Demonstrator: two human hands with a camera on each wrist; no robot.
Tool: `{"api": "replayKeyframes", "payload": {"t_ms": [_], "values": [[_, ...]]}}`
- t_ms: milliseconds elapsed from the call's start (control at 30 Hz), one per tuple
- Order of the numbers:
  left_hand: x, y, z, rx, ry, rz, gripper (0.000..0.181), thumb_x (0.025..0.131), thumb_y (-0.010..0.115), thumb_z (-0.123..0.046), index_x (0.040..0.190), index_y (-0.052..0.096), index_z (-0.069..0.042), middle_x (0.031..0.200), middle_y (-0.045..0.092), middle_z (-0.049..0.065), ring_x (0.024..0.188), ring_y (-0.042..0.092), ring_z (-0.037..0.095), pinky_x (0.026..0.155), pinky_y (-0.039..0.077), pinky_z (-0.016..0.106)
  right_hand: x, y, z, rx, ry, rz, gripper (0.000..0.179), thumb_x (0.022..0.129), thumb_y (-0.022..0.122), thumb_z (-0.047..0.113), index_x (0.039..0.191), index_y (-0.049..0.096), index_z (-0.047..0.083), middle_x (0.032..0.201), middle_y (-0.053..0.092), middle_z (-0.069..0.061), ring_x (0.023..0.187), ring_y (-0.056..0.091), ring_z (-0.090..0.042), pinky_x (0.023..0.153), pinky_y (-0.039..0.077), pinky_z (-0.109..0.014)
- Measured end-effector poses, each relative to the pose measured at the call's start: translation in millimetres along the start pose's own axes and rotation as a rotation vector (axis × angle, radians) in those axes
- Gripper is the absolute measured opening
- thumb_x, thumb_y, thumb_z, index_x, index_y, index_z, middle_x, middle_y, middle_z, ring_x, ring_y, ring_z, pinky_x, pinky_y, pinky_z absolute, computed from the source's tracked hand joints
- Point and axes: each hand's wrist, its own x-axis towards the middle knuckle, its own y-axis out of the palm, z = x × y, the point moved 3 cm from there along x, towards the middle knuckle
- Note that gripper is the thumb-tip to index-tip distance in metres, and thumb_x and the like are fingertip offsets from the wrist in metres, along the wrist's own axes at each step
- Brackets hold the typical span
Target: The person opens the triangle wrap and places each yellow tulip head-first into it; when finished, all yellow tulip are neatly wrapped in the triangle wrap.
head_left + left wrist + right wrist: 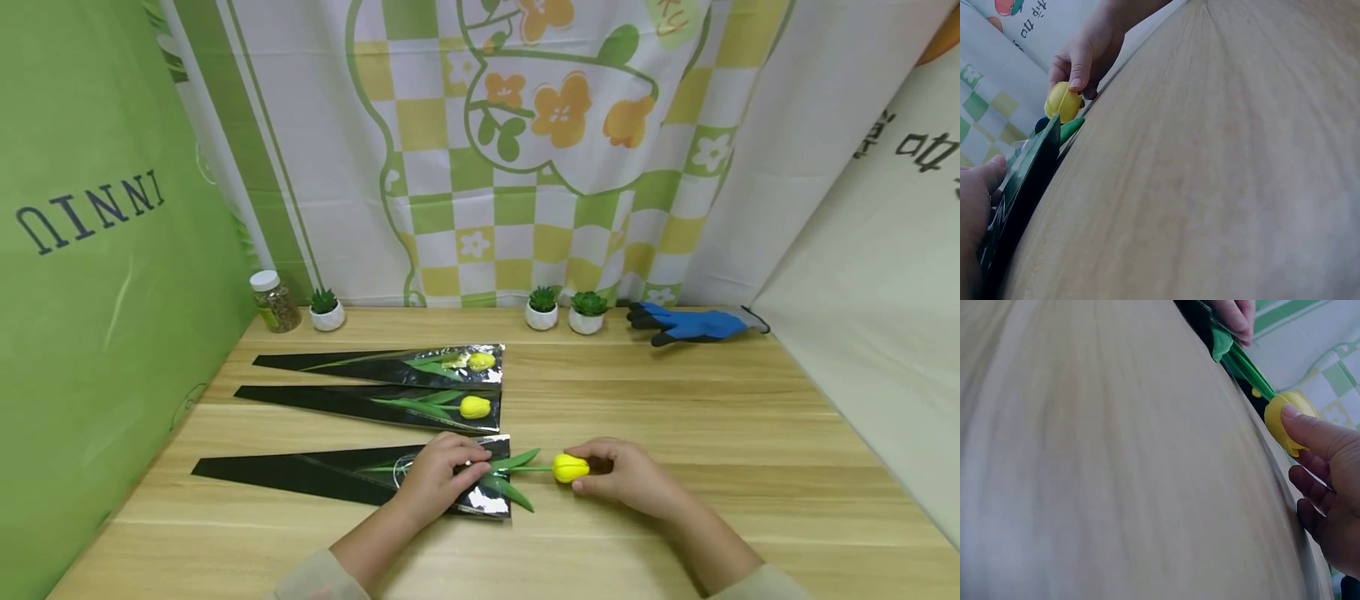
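Observation:
A yellow artificial tulip (570, 468) lies with its stem and green leaves (512, 492) partly inside a black flower sleeve (300, 473) with a clear front. My right hand (630, 479) pinches the bloom between thumb and fingers, to the right of the sleeve's wide mouth. The right wrist view shows the thumb pressed on the yellow bloom (1282, 422). Over the sleeve near that mouth, my left hand (442, 471) holds it with thumb and fingers close together. In the left wrist view, the left thumb lies along the raised sleeve (1022, 181).
Two more black sleeves (322, 397), each with a yellow tulip (475, 407) inside, lie farther back. Along the table's far edge stand a white-lidded jar (275, 302), several small potted succulents (587, 312) and a blue and black glove (697, 323). A patterned curtain (510, 225) hangs behind.

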Motion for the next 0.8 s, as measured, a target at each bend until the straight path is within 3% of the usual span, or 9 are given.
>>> {"api": "replayKeyframes", "payload": {"t_ms": [500,667,800], "values": [[0.9,-0.7,-0.8,-0.014,-0.032,0.013,0.017,0.087,0.073,-0.024,0.101,0.078,-0.015,0.102,0.073,-0.003,0.099,0.063,0.014,0.090,0.053,0.031,18.8,28,20,-0.038,-0.051,-0.013,0.040,0.080,0.081,0.033,0.115,0.072,0.015,0.113,0.070,-0.003,0.102,0.060,-0.017,0.090,0.050,-0.033],[0.9,-1.0,-1.4,-0.024,-0.042,0.016,0.017,0.088,0.073,-0.024,0.102,0.078,-0.016,0.102,0.073,-0.003,0.099,0.063,0.013,0.089,0.053,0.032,23.4,37,26,-0.055,-0.093,-0.015,0.038,0.081,0.080,0.033,0.114,0.073,0.015,0.110,0.071,-0.001,0.099,0.061,-0.013,0.089,0.051,-0.029],[0.9,-1.4,-1.8,-0.030,-0.049,0.018,0.016,0.088,0.073,-0.023,0.102,0.078,-0.016,0.101,0.073,-0.004,0.098,0.063,0.013,0.089,0.054,0.032,27.2,42,30,-0.049,-0.099,-0.009,0.037,0.080,0.081,0.033,0.112,0.073,0.015,0.104,0.070,0.002,0.092,0.059,-0.008,0.081,0.051,-0.022]]}}
